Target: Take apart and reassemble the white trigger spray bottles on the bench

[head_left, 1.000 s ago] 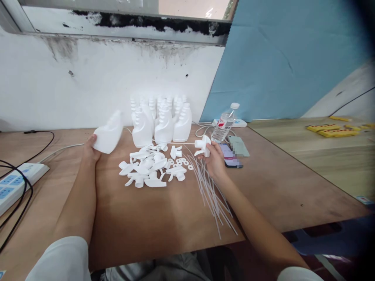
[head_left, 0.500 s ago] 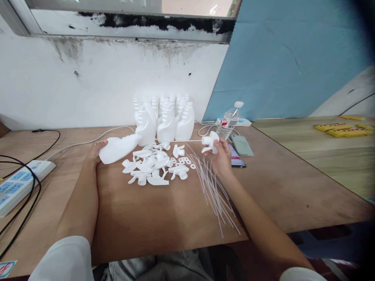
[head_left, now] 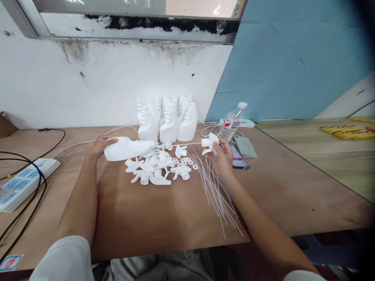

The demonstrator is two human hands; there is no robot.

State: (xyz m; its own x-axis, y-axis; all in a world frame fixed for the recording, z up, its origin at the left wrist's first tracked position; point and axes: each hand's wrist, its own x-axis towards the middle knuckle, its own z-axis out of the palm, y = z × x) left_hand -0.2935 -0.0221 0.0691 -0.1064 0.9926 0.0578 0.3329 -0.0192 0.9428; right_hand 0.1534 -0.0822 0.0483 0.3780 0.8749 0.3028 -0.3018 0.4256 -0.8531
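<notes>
My left hand (head_left: 101, 147) grips the base of a white spray bottle (head_left: 125, 149), which lies nearly level with its open neck toward the right. In my right hand (head_left: 222, 156) is a white trigger spray head (head_left: 209, 143). A thin dip tube (head_left: 184, 145) runs left from the spray head, its far end close to the bottle's mouth; whether it is inside I cannot tell. Below the bottle lies a pile of white trigger spray heads (head_left: 159, 177). Small white ring washers (head_left: 184, 160) sit to its right, and several loose clear tubes (head_left: 218, 199) fan out under my right forearm.
White bottles (head_left: 168, 125) stand in rows at the wall. Right of them are a water bottle (head_left: 233, 121), two phones (head_left: 245, 146) and a white cable. A power strip (head_left: 25, 181) and black cables (head_left: 43, 183) lie at left. Yellow items (head_left: 354, 134) rest on the side table.
The bottle in my left hand has moved right and turned more level, its neck now nearer the tube's end. My right hand still holds the spray head. The view has shifted slightly.
</notes>
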